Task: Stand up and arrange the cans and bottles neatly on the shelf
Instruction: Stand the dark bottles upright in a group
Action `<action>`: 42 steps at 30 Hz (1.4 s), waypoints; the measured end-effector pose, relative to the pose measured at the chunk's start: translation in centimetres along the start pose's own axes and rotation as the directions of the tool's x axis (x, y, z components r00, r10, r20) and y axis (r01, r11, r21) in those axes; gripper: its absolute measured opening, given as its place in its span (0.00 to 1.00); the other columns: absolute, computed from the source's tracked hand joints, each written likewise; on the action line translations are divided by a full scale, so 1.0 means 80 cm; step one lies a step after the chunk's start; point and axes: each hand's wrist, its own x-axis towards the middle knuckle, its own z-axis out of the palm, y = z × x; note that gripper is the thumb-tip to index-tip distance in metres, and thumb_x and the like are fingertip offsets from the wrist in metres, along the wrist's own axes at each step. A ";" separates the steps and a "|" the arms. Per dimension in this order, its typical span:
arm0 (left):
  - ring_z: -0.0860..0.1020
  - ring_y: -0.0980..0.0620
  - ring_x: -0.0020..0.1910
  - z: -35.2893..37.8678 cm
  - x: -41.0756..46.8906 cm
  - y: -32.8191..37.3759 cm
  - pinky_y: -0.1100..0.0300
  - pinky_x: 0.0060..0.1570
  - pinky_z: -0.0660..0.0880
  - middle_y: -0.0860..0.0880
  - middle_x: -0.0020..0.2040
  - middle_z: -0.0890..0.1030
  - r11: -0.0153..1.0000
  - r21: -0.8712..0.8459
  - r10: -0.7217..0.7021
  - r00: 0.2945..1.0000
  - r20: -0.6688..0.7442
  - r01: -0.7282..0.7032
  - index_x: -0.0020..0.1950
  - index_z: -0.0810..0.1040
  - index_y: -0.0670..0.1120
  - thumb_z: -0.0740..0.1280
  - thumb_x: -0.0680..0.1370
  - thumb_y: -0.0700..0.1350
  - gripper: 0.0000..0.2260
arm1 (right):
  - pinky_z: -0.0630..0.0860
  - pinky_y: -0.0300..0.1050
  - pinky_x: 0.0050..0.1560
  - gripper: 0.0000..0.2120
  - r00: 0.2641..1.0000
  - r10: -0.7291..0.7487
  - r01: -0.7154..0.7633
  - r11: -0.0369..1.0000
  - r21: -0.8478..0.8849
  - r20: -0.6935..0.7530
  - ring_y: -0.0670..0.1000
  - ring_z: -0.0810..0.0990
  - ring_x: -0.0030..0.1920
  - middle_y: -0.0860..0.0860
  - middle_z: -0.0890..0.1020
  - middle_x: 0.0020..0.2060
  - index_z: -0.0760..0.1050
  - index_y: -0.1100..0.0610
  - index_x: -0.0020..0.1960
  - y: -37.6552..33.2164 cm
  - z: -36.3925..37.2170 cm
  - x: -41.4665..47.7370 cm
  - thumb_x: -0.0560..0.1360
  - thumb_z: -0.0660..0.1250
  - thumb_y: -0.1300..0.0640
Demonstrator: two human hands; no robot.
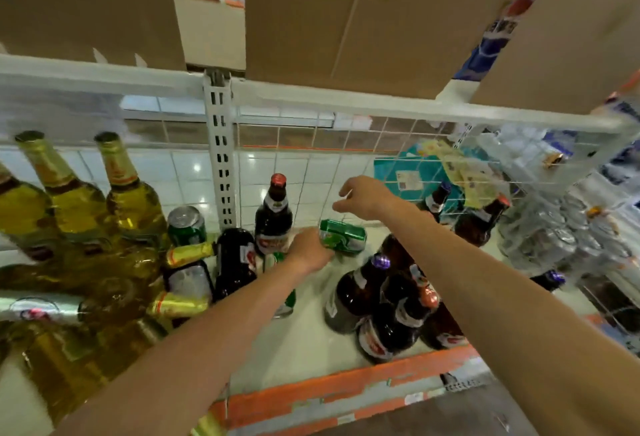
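Head view, centre frame: left hand grips the toppled green can; right hand hovers above, loosely curled and empty. Best to tip it upright beside the standing can, avoiding nearby bottles

Bare shelf strip runs front to back down middle, open at front edge; left flank blocked by lying dark bottles, yellow bottles; right flank by brown bottle cluster; far end crowded by green can on side, upright bottle; wire mesh closes back; upper rail caps headroom
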 end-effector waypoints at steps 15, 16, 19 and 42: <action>0.84 0.42 0.45 0.042 0.053 -0.029 0.60 0.36 0.74 0.40 0.43 0.84 0.940 -0.183 -0.247 0.944 0.221 0.289 0.51 0.82 0.37 0.75 0.65 0.41 0.17 | 0.72 0.46 0.48 0.21 0.947 -0.044 0.203 0.849 -0.489 0.317 0.56 0.77 0.55 0.56 0.78 0.57 0.72 0.61 0.63 0.007 0.096 0.106 0.78 0.68 0.48; 0.84 0.43 0.42 0.040 0.054 -0.031 0.59 0.36 0.75 0.41 0.40 0.83 0.938 -0.170 -0.259 0.935 0.243 0.304 0.48 0.82 0.37 0.75 0.63 0.41 0.16 | 0.72 0.46 0.49 0.19 0.949 -0.068 0.225 0.830 -0.511 0.308 0.56 0.78 0.55 0.56 0.78 0.57 0.73 0.60 0.62 0.006 0.097 0.104 0.78 0.67 0.48; 0.84 0.43 0.39 0.024 0.054 -0.029 0.55 0.39 0.80 0.42 0.39 0.80 0.933 -0.153 -0.276 0.921 0.276 0.326 0.40 0.78 0.40 0.78 0.65 0.39 0.10 | 0.73 0.45 0.44 0.18 0.946 -0.101 0.264 0.790 -0.553 0.307 0.55 0.77 0.47 0.54 0.78 0.49 0.75 0.60 0.58 0.005 0.100 0.101 0.77 0.67 0.47; 0.78 0.48 0.46 -0.087 -0.071 0.009 0.59 0.40 0.73 0.45 0.49 0.79 0.942 0.316 -0.116 0.993 -0.007 0.112 0.54 0.80 0.41 0.75 0.73 0.49 0.15 | 0.73 0.47 0.50 0.31 0.975 -0.222 0.224 0.971 -0.086 0.033 0.55 0.75 0.53 0.57 0.78 0.58 0.71 0.60 0.65 0.015 0.016 -0.029 0.70 0.76 0.45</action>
